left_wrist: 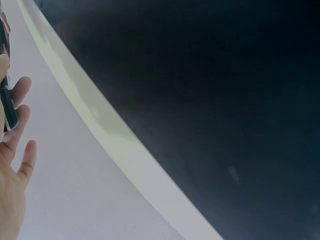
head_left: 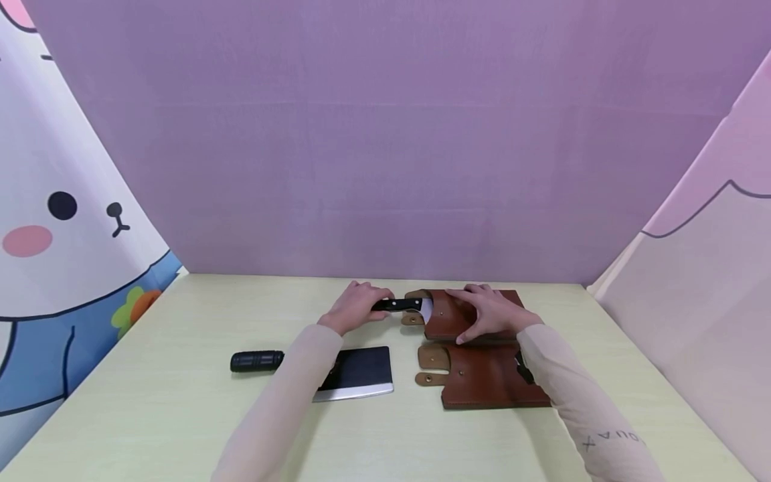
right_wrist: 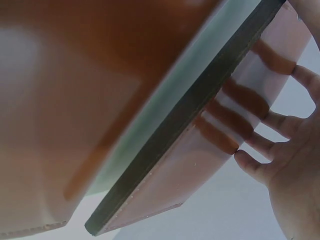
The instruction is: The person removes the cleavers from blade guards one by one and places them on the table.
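Note:
My left hand (head_left: pixel 357 308) grips the black riveted handle (head_left: pixel 397 304) of a knife. A bit of bright blade (head_left: pixel 426 309) shows at the mouth of the farther brown leather sheath (head_left: pixel 446 325); the sheath hides the rest. In the left wrist view the fingers (left_wrist: pixel 20 92) lie around the dark handle (left_wrist: pixel 9 111). My right hand (head_left: pixel 490 311) rests spread on that sheath, thumb at the near edge. Straight fingertips touch the leather in the right wrist view. Closer to me lies a second brown sheath (head_left: pixel 482 388), its two tan straps (head_left: pixel 430 379) pointing left.
A cleaver with a dark blade (head_left: pixel 364 368) and ribbed black handle (head_left: pixel 255 361) lies at left on the pale table (head_left: pixel 181 415), partly under my left forearm. A small black piece (head_left: pixel 524 369) shows beside my right sleeve. A purple backdrop (head_left: pixel 385 147) stands behind.

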Motion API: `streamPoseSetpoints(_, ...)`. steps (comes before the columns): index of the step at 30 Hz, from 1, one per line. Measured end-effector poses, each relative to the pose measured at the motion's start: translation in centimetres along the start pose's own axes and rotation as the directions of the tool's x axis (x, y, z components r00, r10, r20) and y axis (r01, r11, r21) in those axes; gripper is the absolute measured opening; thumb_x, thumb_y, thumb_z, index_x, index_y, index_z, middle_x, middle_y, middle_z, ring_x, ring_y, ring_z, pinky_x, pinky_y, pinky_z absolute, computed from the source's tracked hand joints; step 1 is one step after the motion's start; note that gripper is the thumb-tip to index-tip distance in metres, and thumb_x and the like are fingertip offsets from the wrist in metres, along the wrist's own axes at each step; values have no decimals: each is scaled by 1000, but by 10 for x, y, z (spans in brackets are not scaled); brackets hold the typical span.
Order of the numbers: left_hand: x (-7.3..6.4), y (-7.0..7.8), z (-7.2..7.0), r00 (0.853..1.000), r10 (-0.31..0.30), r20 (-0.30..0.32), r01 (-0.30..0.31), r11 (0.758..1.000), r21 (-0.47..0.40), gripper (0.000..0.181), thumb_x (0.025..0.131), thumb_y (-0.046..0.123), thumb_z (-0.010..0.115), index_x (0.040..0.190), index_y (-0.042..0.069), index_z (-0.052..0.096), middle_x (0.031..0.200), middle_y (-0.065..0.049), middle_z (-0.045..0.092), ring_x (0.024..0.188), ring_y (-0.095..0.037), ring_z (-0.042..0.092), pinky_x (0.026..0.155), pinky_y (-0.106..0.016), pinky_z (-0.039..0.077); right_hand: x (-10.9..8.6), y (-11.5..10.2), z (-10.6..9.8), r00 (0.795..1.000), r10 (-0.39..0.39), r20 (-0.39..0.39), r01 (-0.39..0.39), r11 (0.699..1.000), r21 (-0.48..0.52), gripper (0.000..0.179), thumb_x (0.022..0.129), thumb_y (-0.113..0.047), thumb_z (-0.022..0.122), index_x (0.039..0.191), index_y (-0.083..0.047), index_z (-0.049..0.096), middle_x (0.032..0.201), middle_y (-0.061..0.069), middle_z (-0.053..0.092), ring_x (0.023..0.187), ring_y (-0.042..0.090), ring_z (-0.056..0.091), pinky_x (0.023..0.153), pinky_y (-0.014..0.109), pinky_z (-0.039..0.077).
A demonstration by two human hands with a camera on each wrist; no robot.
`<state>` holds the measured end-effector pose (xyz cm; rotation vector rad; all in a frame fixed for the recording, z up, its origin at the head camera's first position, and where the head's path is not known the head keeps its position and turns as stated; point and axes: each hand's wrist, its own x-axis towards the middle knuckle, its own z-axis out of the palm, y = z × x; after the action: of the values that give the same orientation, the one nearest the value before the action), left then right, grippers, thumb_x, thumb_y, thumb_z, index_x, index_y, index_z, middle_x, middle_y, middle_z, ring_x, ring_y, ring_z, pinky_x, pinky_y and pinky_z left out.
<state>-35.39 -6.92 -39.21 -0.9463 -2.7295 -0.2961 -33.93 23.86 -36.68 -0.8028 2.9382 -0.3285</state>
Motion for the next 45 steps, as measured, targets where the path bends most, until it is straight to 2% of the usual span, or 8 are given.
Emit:
streamPoseSetpoints(15, -7, -9, -1, 1000, 9, -29, -9, 1000, -5, 30, 82, 34, 66, 111, 24, 62, 99, 8, 68, 84, -14, 56, 81, -37, 39, -4, 1, 0, 1000, 14, 15, -14, 1000, 12, 98, 59, -57, 77, 142, -25, 33, 140, 20, 33, 125, 42, 30, 91, 65, 33)
streamPoseSetpoints(24, -11, -9, -5, 1000, -1, -25, 1, 1000, -20, 31, 82, 32, 67, 111, 23, 62, 99, 7, 68, 84, -15, 57, 81, -38, 39, -4, 2, 1, 1000, 21, 15, -21, 1000, 18, 99, 59, -57, 77, 142, -25, 33, 140, 20, 33, 124, 41, 30, 91, 65, 34)
streamPoseSetpoints(45, -12, -19, -4, 1000, 0, -21, -1, 1000, -20, 31, 82, 34, 66, 111, 23, 62, 99, 8, 67, 83, -14, 54, 82, -38, 38, -4, 4, 2, 1000, 12, 13, -13, 1000, 12, 100, 58, -59, 76, 142, -26, 32, 141, 20, 32, 126, 42, 29, 92, 65, 32)
